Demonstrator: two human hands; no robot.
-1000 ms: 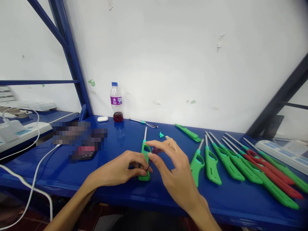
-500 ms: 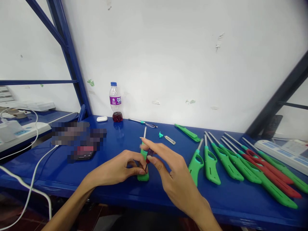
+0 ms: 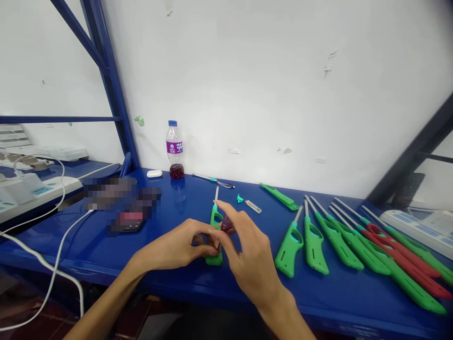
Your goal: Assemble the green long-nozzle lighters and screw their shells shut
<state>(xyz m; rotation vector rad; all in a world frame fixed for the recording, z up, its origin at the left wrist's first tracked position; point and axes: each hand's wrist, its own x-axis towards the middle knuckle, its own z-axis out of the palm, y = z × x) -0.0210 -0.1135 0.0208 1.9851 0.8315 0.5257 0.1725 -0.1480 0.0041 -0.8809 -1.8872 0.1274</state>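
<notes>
A green gas lighter (image 3: 215, 217) lies on the blue table in front of me, its metal tube pointing toward the wall. My left hand (image 3: 187, 243) is closed at the lower handle of this lighter, with thumb and fingertips pinched beside the screwdriver's thin shaft. Between the thumb and fingers of my right hand (image 3: 249, 255) is a screwdriver (image 3: 225, 224) with a dark red handle, tilted, its tip down at the lighter. My fingers hide the tip and part of the handle.
Several green and red lighters (image 3: 316, 245) lie in a row at right. Behind my hands are a green casing half (image 3: 279, 195), a small teal part (image 3: 239, 199), a clear fuel tank (image 3: 253, 206) and a wired tube (image 3: 213, 180). A bottle (image 3: 175, 151) stands near the wall.
The whole view has shifted, so things appear slightly farther right. My right fingers have curled more around the screwdriver handle; my left hand stays at the lighter.
</notes>
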